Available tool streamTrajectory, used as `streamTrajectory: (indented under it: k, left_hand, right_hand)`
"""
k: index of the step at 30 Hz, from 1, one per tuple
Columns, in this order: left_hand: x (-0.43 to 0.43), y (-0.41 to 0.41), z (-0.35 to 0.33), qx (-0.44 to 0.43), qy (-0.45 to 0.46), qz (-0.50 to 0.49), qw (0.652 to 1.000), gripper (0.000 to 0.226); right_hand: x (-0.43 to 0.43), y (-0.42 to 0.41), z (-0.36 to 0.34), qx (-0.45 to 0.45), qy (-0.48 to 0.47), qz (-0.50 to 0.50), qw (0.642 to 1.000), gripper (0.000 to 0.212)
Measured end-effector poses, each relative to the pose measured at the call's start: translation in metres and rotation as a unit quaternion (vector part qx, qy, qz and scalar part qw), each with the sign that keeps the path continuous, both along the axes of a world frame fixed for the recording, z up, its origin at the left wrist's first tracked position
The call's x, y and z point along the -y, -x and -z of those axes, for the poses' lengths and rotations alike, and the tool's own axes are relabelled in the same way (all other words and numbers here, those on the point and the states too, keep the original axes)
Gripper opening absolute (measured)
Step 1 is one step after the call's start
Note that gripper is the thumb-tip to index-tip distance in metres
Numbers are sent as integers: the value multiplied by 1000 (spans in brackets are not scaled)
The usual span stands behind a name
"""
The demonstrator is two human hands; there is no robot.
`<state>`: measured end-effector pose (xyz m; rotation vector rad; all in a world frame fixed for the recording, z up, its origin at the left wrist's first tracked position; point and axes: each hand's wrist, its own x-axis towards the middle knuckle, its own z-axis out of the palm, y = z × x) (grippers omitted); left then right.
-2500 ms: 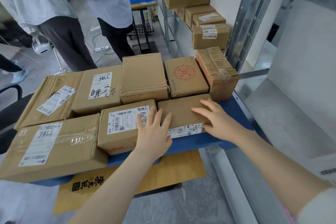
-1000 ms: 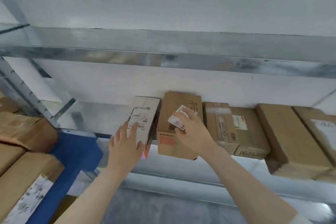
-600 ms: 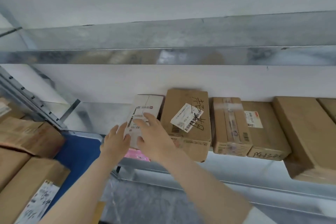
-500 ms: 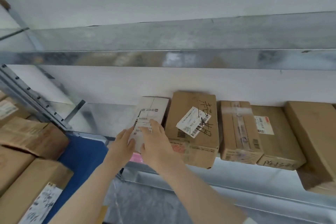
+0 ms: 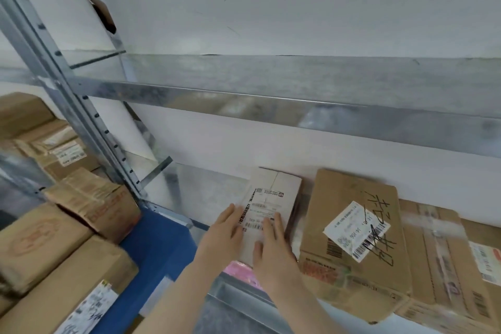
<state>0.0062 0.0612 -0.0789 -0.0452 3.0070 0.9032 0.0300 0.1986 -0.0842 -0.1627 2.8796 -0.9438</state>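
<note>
The white box lies on the shelf, just beside a brown box. The left hand at its left edge and the right hand on top lie flat, fingers straight, gripping nothing. The white box looks light and stiff, and is probably best held by its long sides.

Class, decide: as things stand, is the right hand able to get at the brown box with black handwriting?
Probably yes. The right hand rests on the white box, right beside the brown box, whose top and front lie uncovered, with nothing between them.
</note>
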Motion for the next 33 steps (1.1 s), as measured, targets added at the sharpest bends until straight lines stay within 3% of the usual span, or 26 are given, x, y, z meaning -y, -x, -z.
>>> streamTrajectory:
  k: [5, 12, 16, 22, 26, 33]
  left_hand:
    - [7, -30, -12, -41, 45, 7, 998, 43]
    - [18, -81, -50, -120, 56, -64, 989, 43]
    - [23, -104, -86, -169, 60, -108, 978, 44]
    - [56, -166, -146, -218, 102, -200, 950, 53]
    - [95, -232, -178, -222, 155, -294, 917, 51]
    - [168, -378, -196, -195, 178, -455, 850, 50]
  right_hand:
    - [-3, -18, -9, -42, 3, -33, 999, 49]
    - [5, -54, -46, -89, 53, -98, 990, 45]
    - [13, -67, -85, -162, 107, -115, 974, 41]
    - [53, -94, -136, -232, 180, -205, 934, 35]
    - [109, -127, -159, -222, 218, -306, 900, 37]
    - [223, -232, -176, -206, 276, -476, 809, 36]
